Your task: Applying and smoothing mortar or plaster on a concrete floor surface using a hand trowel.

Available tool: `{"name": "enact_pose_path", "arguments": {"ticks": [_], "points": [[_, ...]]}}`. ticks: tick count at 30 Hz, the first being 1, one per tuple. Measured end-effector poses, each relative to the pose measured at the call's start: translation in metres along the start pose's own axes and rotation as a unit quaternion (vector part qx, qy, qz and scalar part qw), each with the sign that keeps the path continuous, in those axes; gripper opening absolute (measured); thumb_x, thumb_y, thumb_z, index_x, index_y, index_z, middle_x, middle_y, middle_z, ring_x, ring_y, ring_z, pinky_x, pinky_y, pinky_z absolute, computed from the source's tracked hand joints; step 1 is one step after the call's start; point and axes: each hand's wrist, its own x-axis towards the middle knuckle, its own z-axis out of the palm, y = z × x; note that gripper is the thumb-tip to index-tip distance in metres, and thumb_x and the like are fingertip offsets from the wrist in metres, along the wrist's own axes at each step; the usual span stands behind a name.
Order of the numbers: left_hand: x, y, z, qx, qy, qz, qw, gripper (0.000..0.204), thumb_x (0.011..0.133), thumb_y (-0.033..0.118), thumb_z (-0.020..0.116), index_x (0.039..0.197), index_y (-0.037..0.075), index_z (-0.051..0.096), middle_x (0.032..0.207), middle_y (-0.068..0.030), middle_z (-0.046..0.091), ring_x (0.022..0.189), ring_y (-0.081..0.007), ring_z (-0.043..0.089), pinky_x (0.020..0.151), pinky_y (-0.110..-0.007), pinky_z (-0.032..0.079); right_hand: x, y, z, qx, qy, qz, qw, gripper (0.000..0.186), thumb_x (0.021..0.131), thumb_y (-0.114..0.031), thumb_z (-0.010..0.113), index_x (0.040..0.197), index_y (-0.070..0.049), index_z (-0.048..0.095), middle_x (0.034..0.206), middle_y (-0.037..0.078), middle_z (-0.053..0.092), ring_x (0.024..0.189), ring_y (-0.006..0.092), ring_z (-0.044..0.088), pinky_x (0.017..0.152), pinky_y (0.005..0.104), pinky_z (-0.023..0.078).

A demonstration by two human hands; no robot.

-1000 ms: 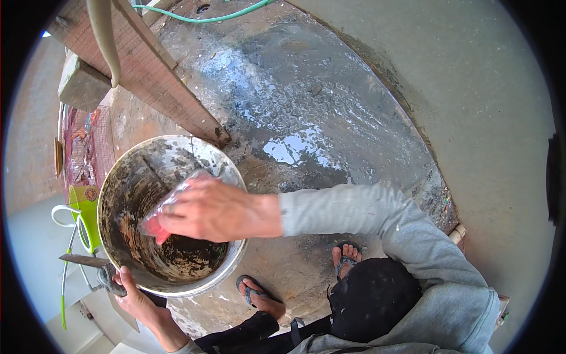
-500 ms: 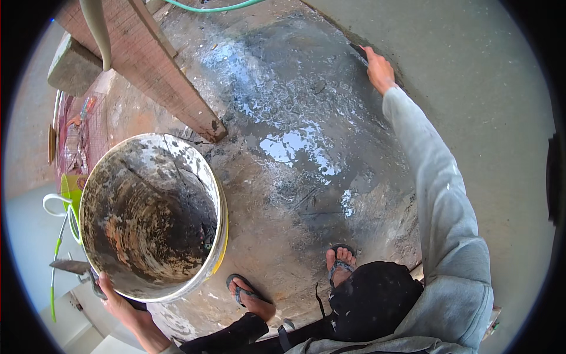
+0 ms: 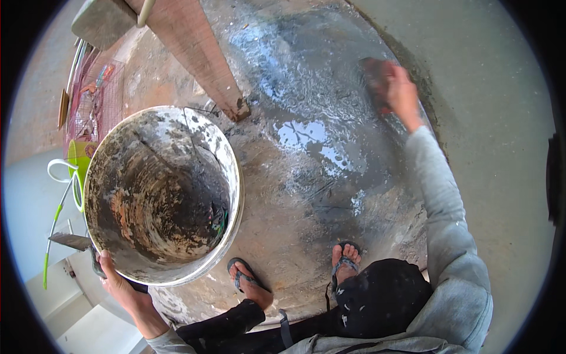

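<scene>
Gripping blurred dark-red tool (image 3: 371, 78), right hand (image 3: 403, 99) curls fingers at its right edge; left hand (image 3: 122, 291) clasps trowel (image 3: 71, 241) beside bucket (image 3: 207, 133).

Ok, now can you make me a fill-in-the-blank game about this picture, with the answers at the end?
1. The left hand and the bucket are on the picture's ____ side.
2. The right hand holds a blurred object that looks dark and ____.
3. Both sleeves are coloured ____.
4. The picture shows ____ feet wearing flip-flops.

Missing words: left; red; grey; two.
</scene>
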Motion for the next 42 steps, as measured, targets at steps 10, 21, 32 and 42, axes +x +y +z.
{"name": "enact_pose_path", "arguments": {"ticks": [10, 21, 32, 42], "points": [[0.008, -0.009, -0.009, -0.020, -0.010, -0.017, 1.000, 0.051, 0.088, 0.035, 0.062, 0.120, -0.004, 0.052, 0.115, -0.0126, 0.058, 0.099, -0.0222, 0.059, 0.085, -0.037, 0.049, -0.035, 0.056, -0.056, 0.169, -0.117, 0.013, 0.979, 0.028, 0.092, -0.003, 0.047, 0.118, 0.000, 0.056, 0.108, 0.010, 0.064, 0.100, 0.0172, 0.059, 0.088, 0.0300, 0.045], [0.023, -0.004, -0.007, -0.010, -0.026, 0.002, 1.000, 0.050, 0.089, 0.034, 0.061, 0.123, 0.000, 0.051, 0.117, -0.0108, 0.058, 0.101, -0.0219, 0.058, 0.087, -0.036, 0.047, 0.105, -0.116, 0.144, -0.135, -0.169, -0.300, 0.929, 0.046, 0.087, 0.002, 0.039, 0.117, -0.025, 0.062, 0.112, 0.010, 0.065, 0.110, 0.0303, 0.058, 0.098, 0.0561, 0.033], [0.021, -0.017, -0.029, -0.011, -0.044, -0.007, 0.999, 0.048, 0.090, 0.034, 0.060, 0.122, -0.001, 0.053, 0.117, -0.0106, 0.059, 0.101, -0.0214, 0.059, 0.086, -0.036, 0.048, -0.034, -0.039, 0.076, -0.158, -0.342, -0.370, 0.849, 0.036, 0.086, -0.009, 0.045, 0.119, -0.017, 0.059, 0.102, 0.015, 0.066, 0.095, 0.0308, 0.064, 0.081, 0.0396, 0.049], [0.027, -0.025, -0.037, -0.028, 0.032, -0.043, 0.998, 0.056, 0.086, 0.039, 0.063, 0.123, 0.000, 0.051, 0.118, -0.0115, 0.057, 0.102, -0.0228, 0.057, 0.087, -0.038, 0.047, -0.091, 0.121, -0.073, 0.130, -0.014, 0.173, 0.976, 0.037, 0.086, -0.005, 0.055, 0.123, 0.000, 0.052, 0.112, 0.013, 0.063, 0.102, 0.0219, 0.061, 0.089, 0.0324, 0.047]]}}
